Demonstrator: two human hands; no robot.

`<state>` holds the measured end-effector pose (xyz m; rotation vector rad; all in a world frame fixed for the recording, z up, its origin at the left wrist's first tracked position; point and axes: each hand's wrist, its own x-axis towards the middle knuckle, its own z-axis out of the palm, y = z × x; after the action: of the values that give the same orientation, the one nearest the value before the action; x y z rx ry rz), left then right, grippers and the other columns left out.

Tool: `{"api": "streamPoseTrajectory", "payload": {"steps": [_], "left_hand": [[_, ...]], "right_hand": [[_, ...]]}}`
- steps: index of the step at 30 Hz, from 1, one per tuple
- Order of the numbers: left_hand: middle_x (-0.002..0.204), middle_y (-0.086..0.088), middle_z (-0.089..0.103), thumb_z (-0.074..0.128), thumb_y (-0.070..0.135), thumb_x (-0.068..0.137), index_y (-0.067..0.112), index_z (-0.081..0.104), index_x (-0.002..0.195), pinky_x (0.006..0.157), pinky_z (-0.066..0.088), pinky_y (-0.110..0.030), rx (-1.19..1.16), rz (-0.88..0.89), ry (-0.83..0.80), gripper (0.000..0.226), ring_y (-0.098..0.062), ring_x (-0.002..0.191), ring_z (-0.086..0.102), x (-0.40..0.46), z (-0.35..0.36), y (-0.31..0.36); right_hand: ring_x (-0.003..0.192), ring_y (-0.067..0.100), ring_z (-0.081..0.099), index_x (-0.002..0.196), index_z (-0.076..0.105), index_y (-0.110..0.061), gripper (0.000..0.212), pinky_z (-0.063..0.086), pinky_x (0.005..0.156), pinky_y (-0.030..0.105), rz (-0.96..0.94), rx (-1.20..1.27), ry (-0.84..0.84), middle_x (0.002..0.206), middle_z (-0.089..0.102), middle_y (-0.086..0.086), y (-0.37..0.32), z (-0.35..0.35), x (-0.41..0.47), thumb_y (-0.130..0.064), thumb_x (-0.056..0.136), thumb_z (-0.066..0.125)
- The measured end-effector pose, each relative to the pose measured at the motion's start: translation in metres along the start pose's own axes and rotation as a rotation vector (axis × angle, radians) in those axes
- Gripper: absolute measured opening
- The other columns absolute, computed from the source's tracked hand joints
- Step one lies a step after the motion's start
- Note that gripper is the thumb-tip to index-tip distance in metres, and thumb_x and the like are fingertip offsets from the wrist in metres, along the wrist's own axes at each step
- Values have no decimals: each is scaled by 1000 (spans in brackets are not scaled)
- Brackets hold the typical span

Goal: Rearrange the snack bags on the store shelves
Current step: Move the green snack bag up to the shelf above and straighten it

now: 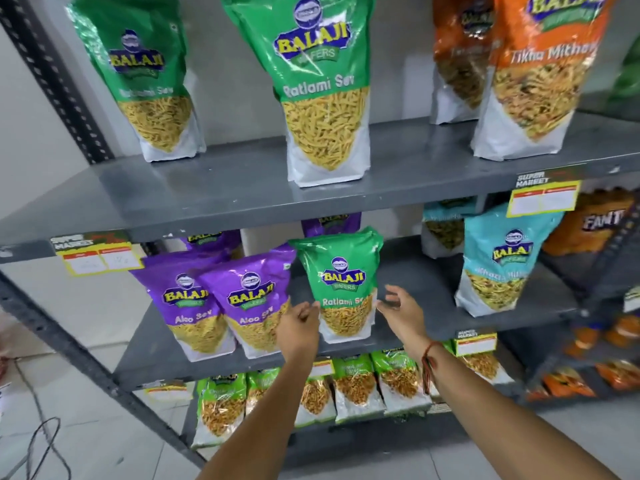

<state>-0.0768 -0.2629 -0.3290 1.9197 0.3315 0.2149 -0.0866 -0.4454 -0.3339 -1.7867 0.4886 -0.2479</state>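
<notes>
A green Ratlami Sev bag [341,282] stands upright on the middle shelf [429,289], between two purple Aloo Sev bags [221,303] and a teal bag [502,261]. My left hand [300,323] sits at the green bag's lower left edge, fingers loosely curled, holding nothing. My right hand [398,306] is just right of the bag, fingers spread, a small gap from it. On the top shelf [242,188] stand two larger green Ratlami Sev bags [322,81] and two orange Tikha Mitha bags [540,71].
The bottom shelf holds several small green snack bags [353,386]. Yellow price tags [543,199] hang on the shelf edges. Orange packets [588,230] fill a neighbouring rack at right. A slotted steel upright [52,74] and a floor cable [41,445] are at left.
</notes>
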Motion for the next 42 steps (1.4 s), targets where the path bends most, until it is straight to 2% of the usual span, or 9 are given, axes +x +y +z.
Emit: {"api": "streamPoseTrajectory", "payload": {"steps": [3, 5, 9, 17, 23, 26, 33, 37, 42], "left_hand": [[71, 3, 67, 63, 36, 90, 21, 71, 75, 64, 49, -32, 32, 49, 30, 22, -19, 67, 59, 14, 15, 4], [68, 1, 68, 63, 33, 90, 16, 74, 80, 57, 42, -26, 42, 97, 50, 23, -17, 62, 58, 22, 23, 4], [59, 4, 62, 66, 29, 89, 14, 76, 81, 49, 36, -19, 46, 122, 111, 20, -10, 53, 53, 29, 33, 6], [44, 9, 50, 67, 34, 88, 21, 64, 62, 51, 35, -25, 23, 117, 38, 29, -9, 46, 45, -1, 39, 9], [50, 7, 57, 67, 33, 88, 12, 75, 80, 55, 49, -35, -88, 141, 21, 24, -12, 50, 51, -56, 17, 20], [46, 10, 51, 67, 31, 88, 14, 75, 80, 48, 38, -25, -167, 208, 44, 20, -2, 44, 42, -83, -11, 33], [59, -5, 67, 68, 30, 87, 21, 71, 73, 57, 47, -31, -282, 383, 212, 17, -9, 54, 50, -84, -111, 88], [64, -11, 70, 70, 34, 84, 19, 73, 74, 60, 48, -28, -328, 483, 342, 19, -10, 57, 52, -54, -175, 134], [66, -7, 71, 69, 39, 82, 15, 76, 78, 67, 48, -29, -330, 599, 483, 26, -11, 59, 55, -5, -243, 195]], "right_hand": [[95, 14, 58, 130, 54, -11, 48, 43, 76, 17, -7, 3, -56, 113, 63, 3, 4, 7, 23, -21, 85, 66], [92, 16, 66, 114, 65, -9, 32, 46, 67, 7, -69, 11, -46, 99, 69, 3, 7, 11, 35, -20, 84, 67], [71, 10, 66, 83, 73, -13, 6, 53, 70, 27, -155, -20, 60, 73, 70, 1, 11, 10, 49, -18, 81, 70], [68, 7, 59, 79, 66, -14, 5, 49, 73, 30, -141, 16, 139, 69, 64, -7, 13, -19, 27, -15, 83, 68], [71, 8, 59, 83, 64, -18, 5, 42, 63, 12, -269, -38, 148, 76, 65, -3, 4, -59, -31, -15, 86, 64], [79, 11, 64, 85, 66, -19, 4, 49, 68, 20, -328, -50, 116, 83, 68, -2, -10, -71, -58, -20, 87, 62], [70, 5, 61, 80, 64, -25, 9, 48, 66, 26, -578, 13, 102, 74, 67, -7, -106, -51, -115, -18, 86, 64], [65, 17, 62, 77, 65, -24, 4, 54, 64, 40, -670, 155, 50, 74, 70, 3, -181, -16, -123, -23, 81, 65], [67, 14, 60, 80, 67, -24, 3, 55, 67, 35, -766, 294, -12, 81, 72, 9, -275, 32, -112, -26, 81, 65]]}}
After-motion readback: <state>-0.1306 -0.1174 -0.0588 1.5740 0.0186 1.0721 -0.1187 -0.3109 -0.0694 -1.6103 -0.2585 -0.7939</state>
